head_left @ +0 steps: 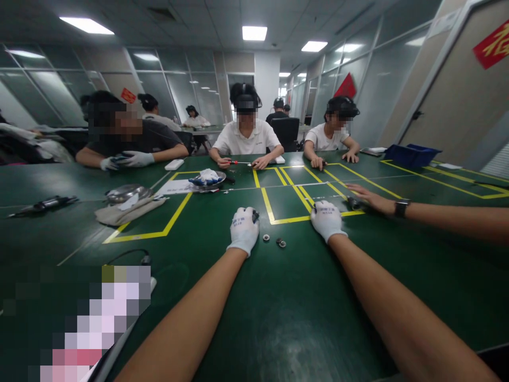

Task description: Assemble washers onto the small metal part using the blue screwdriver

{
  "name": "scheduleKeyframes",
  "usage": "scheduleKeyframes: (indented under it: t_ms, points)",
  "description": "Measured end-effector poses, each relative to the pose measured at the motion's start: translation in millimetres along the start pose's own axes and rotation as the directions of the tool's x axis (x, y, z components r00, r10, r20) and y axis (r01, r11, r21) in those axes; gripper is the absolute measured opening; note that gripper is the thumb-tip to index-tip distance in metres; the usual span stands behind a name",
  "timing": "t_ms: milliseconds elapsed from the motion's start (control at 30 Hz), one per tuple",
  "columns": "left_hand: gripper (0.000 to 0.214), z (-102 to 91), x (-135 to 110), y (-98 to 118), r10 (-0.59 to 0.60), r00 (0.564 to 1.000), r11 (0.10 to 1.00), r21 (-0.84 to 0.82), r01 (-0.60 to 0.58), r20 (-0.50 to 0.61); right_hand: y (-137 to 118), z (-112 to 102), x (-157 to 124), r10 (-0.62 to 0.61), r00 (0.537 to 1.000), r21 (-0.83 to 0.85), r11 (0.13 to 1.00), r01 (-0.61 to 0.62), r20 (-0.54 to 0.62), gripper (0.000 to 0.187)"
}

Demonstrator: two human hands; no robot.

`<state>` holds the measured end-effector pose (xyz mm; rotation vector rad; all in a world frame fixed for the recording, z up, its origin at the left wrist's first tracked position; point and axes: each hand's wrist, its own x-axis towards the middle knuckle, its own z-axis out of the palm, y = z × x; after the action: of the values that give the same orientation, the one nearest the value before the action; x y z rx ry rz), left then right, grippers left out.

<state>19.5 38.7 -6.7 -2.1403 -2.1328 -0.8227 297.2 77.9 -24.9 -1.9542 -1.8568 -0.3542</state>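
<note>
My left hand (243,230), in a white glove with dark lettering, rests over the green table with its fingers curled. A small dark part (255,216) shows at its thumb side, and the rest is hidden by the glove. To the right of that hand lie a small round metal piece (266,237) and a small cluster of round metal pieces (281,243). My right hand (327,218), gloved the same way, is closed by the yellow tape line. Its fingertips point away from me, so whatever they hold is hidden.
At right, another person's bare hand (369,199) is beside a dark cylindrical part (352,203). Metal bowl (129,192), cloth (127,211) and power screwdriver (50,204) lie left. A plate (217,180) stands ahead, a blue bin (411,156) far right. Co-workers sit opposite.
</note>
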Motion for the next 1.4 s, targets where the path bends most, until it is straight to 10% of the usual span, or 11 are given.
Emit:
scheduleKeyframes:
  t_ms: [300,567,767,1100,1233,1400]
  points:
    - [0.036,-2.5,-1.8,-6.4,0.054,0.997,0.992,-0.107,-0.059,-0.051,-27.6,-13.0,-16.2,0.024,0.992,0.364,0.931,0.024,-0.127,0.031]
    - [0.022,-5.5,-12.4,6.1,0.211,0.97,0.948,-0.215,-0.233,-0.122,-118.6,-57.0,-57.1,-0.342,0.937,0.689,0.661,0.296,-0.074,0.028]
    - [0.037,-9.9,-13.6,8.0,0.295,0.922,0.816,-0.437,-0.38,-0.251,-114.6,-62.6,-58.2,-0.226,0.973,0.799,0.593,0.096,0.051,0.028]
    - [0.04,-14.5,-14.4,5.2,0.319,0.929,0.792,-0.485,-0.37,-0.187,-106.4,-44.4,-51.3,-0.197,0.942,0.958,0.149,-0.245,0.272,0.036]
    - [0.036,-11.2,-11.8,3.4,0.305,0.944,0.795,-0.512,-0.326,-0.127,-107.0,-49.2,-51.1,-0.163,0.96,0.929,0.332,-0.165,0.229,0.034]
    - [0.03,-4.8,-8.3,-3.0,0.297,0.949,0.831,-0.461,-0.311,-0.105,-102.4,-67.5,-51.5,-0.186,0.978,0.746,0.637,0.193,-0.095,0.021]
